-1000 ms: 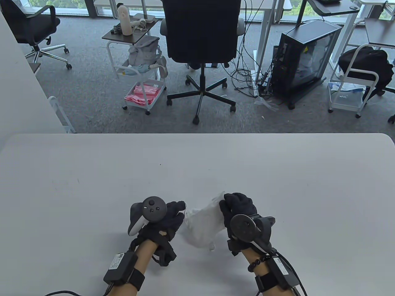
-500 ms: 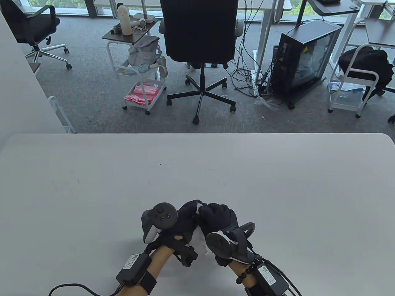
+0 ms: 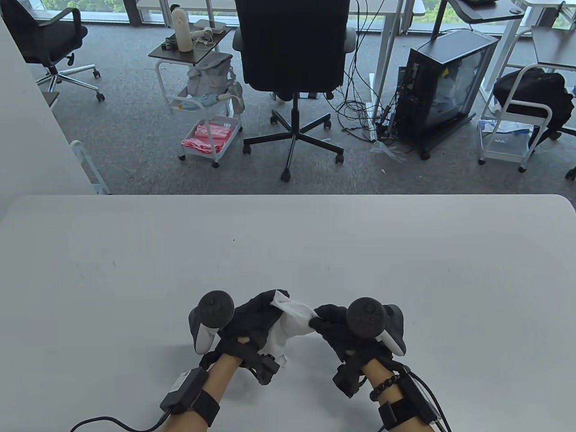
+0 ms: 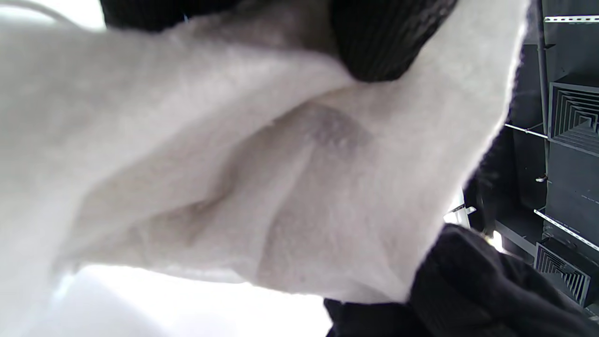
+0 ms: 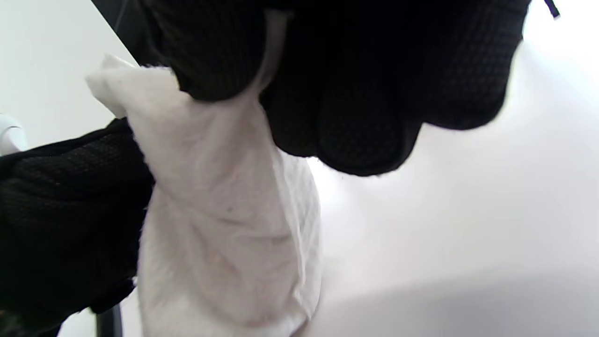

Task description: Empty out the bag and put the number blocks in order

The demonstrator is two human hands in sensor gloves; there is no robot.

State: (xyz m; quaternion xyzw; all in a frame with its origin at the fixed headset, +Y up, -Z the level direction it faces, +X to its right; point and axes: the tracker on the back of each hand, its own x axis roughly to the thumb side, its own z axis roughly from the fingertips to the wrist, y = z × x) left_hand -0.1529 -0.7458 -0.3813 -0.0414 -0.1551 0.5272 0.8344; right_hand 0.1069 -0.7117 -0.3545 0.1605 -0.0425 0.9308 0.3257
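Note:
A small white cloth bag (image 3: 288, 323) hangs between my two hands above the near middle of the white table (image 3: 135, 252). My left hand (image 3: 265, 306) grips its top edge on the left. My right hand (image 3: 321, 320) pinches the top edge on the right. The cloth is stretched between them. The bag fills the left wrist view (image 4: 262, 187), with a dim grey shape showing through the cloth. In the right wrist view the bag (image 5: 224, 234) hangs below my closed fingers (image 5: 355, 117). No number blocks are in sight.
Beyond the table's far edge (image 3: 288, 195) lies grey carpet with a black office chair (image 3: 292, 67), a white trolley (image 3: 202, 112) and a black computer case (image 3: 445, 85).
My hands came close together on the bag half a second ago. They have now moved apart, pulling the bag's top edge wide between them.

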